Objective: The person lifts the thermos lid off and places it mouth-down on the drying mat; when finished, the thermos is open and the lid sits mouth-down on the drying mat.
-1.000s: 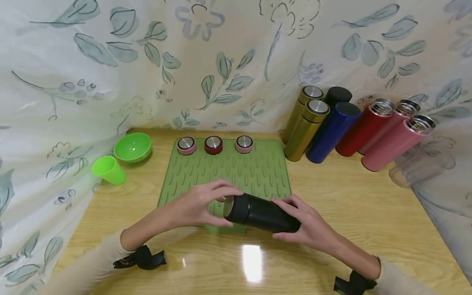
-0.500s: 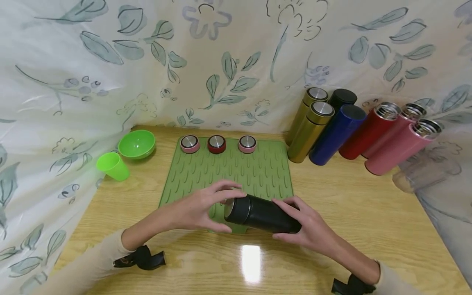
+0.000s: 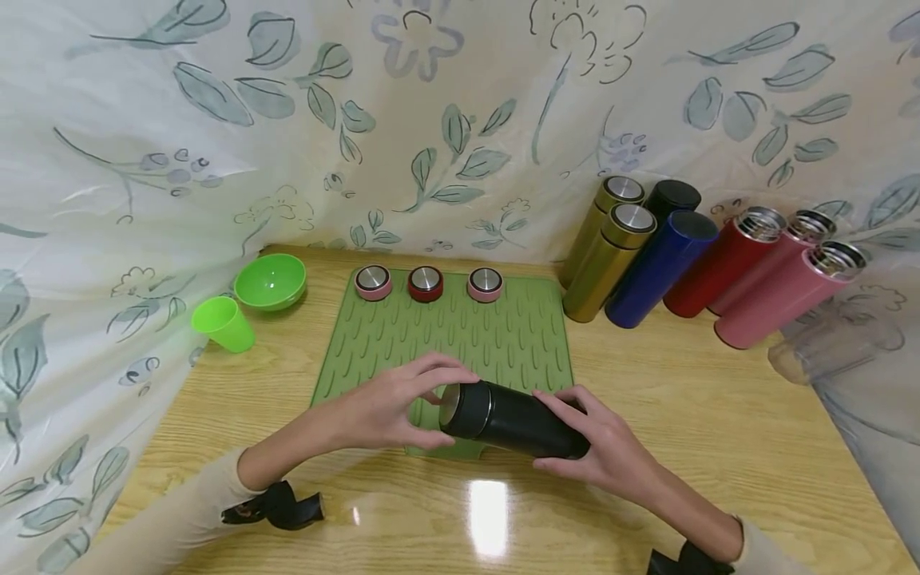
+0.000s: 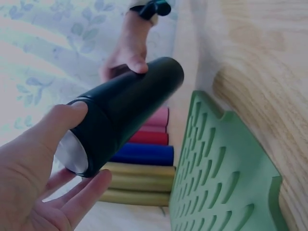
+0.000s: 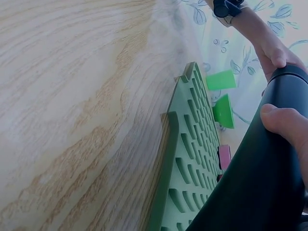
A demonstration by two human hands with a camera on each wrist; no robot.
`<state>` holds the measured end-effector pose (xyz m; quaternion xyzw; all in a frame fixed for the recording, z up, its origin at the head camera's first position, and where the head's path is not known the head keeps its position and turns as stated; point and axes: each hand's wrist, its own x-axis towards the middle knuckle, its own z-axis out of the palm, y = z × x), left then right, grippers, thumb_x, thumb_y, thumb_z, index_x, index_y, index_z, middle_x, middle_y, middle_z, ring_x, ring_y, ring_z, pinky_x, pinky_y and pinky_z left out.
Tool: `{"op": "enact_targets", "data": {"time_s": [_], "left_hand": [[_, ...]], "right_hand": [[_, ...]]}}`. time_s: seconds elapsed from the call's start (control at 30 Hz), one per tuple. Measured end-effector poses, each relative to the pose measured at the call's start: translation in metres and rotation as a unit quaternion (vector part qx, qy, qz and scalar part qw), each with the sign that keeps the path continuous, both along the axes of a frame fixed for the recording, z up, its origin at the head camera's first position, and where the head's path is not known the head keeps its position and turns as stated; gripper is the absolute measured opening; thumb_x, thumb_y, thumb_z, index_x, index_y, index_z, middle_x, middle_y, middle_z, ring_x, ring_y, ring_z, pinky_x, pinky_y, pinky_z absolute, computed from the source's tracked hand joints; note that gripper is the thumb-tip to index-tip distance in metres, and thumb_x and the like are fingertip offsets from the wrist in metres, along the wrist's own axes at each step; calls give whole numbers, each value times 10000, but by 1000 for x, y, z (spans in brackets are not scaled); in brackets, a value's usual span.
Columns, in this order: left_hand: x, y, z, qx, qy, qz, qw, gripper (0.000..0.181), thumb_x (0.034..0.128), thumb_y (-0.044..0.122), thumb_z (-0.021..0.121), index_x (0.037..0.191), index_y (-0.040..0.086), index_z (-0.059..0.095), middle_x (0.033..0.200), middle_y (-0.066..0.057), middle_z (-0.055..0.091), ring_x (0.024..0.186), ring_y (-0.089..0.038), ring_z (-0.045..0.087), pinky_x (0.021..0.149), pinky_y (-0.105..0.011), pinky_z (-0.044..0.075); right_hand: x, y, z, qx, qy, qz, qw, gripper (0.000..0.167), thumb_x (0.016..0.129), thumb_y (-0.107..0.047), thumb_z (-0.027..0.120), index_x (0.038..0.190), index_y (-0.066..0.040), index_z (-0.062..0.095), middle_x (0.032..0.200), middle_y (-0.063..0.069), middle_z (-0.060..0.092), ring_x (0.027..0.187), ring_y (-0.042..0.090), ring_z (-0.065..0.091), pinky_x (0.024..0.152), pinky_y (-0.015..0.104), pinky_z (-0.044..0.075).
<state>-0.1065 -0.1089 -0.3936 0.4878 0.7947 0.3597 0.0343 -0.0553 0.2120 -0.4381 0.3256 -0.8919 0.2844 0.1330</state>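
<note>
A black thermos (image 3: 528,423) is held tilted on its side above the front of the green ridged mat (image 3: 438,343). Its silver-topped lid (image 3: 467,409) points left. My right hand (image 3: 600,439) grips the body near the base. Around the lid, my left hand (image 3: 395,406) has its thumb on one side and fingers on the other. In the left wrist view the left thumb rests on the lid (image 4: 91,139) and the fingertips meet its rim. The right wrist view has the right thumb lying along the thermos (image 5: 274,144); its other fingers are mostly hidden.
Two pink lids (image 3: 373,283) and a red lid (image 3: 426,283) line the mat's back edge. Gold, black and blue thermoses (image 3: 661,267) stand at back right, beside lidless red (image 3: 726,259) and pink ones (image 3: 791,295). A green bowl (image 3: 270,282) and cup (image 3: 224,324) stand left.
My left fingers loosen slightly about the lid half a second ago, then close on it again. The right hand keeps its grip, and the head view shifts a little.
</note>
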Motion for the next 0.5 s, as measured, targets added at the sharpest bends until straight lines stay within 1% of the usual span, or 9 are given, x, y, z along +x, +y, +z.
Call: {"op": "enact_targets", "data": {"time_s": [0.1,0.23,0.4,0.5], "left_hand": [[0,2,-1,99,-61,-4,9999,712,782,245,812,1400,188,464,1367,-72,491,1037,-164,650,779,-127,558],[0,3,-3,148,-213,-2,9997,703,785,228,810,1399,192,468,1368,-69,485,1069,-172,638,774,-129,561],[1,2,-4,121,-392,92,9991,692,795,265,802,1397,178,472,1348,-65,502,1038,-146,637,765,-129,563],[1,2,-4,164,-587,198,9979,688,796,302,799,1391,167,481,1322,-58,526,1017,-140,638,757,-140,570]], "right_hand": [[1,1,-1,-12,-66,-27,10000,818,696,-380,863,1413,-201,513,1108,-6,557,869,51,514,631,161,454],[2,1,-1,-18,-91,-67,9999,816,693,-380,865,1410,-204,517,1112,-1,562,867,54,520,629,165,459],[2,1,0,33,-30,-43,10000,807,698,-395,859,1406,-205,520,1131,2,571,893,66,549,646,186,491],[0,0,0,18,-11,27,10000,802,703,-394,856,1405,-197,521,1135,4,573,897,70,553,647,185,496]]}}
